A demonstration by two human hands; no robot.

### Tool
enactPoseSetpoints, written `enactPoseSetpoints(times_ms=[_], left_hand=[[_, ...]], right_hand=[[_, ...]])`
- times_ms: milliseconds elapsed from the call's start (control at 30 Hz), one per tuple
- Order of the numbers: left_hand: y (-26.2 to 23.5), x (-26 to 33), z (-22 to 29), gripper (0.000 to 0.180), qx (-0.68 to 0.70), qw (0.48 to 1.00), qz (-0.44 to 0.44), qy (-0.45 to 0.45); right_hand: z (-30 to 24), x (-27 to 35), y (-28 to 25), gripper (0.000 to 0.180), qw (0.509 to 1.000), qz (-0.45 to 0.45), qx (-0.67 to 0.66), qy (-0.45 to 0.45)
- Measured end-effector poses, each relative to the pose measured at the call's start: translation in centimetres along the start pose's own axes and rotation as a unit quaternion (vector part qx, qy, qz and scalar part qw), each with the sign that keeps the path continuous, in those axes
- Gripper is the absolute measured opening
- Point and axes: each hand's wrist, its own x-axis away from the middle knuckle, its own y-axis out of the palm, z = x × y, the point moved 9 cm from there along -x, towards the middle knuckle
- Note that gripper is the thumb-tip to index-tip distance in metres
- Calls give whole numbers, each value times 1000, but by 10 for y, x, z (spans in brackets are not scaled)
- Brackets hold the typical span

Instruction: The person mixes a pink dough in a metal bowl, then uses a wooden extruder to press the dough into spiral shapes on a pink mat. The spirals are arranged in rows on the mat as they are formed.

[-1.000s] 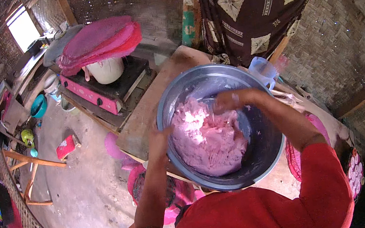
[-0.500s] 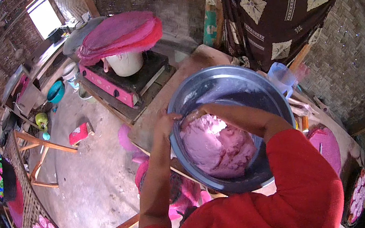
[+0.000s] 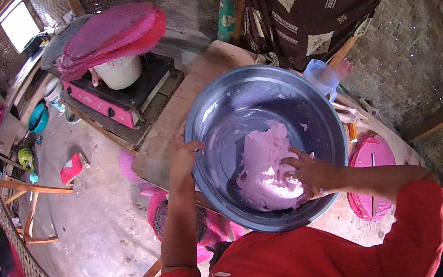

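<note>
A large grey-blue basin [image 3: 230, 98] stands in front of me with a lump of soft pink dough [image 3: 263, 158] in it. My left hand [image 3: 182, 160] is closed around the basin's left rim, its fingertips hooked over the edge. Inside, my right hand [image 3: 317, 174] grips the dough's right side; its fingers press into the lump and its lower part is partly hidden. Pale smears of dough cling to the basin's inner wall.
A pink stove [image 3: 99, 108] at the far left bears a white pot [image 3: 119, 73] topped by pink round mats [image 3: 114, 34]. A clear plastic jug [image 3: 321, 77] stands behind the basin's right rim. Another pink round mat [image 3: 370, 159] lies to the right.
My right hand has moved from the dough's far left edge to its right side. The dough has changed shape, baring the basin's left floor. My left hand stays on the rim.
</note>
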Motion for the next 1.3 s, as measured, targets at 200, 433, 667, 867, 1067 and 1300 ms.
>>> enactPoseSetpoints(times_ms=[200,433,667,867,1067,1300], left_hand=[[4,4,-9,73,35,997,45,-54],[-13,-4,-19,67,-62,987,69,-134],[-10,-7,-6,61,-9,998,22,-58],[-11,-12,-10,66,-65,996,31,-55],[-8,-18,8,63,-151,985,29,74],[-19,-21,-14,55,-90,992,67,-56]], right_hand=[[43,-60,37,35,995,91,-24,17],[66,-170,27,40,981,152,-110,41],[95,-117,-14,50,974,-70,-207,-59],[232,-103,44,54,758,89,-522,382],[159,-192,66,73,612,52,-781,116],[26,-116,-15,75,870,-100,-480,57]])
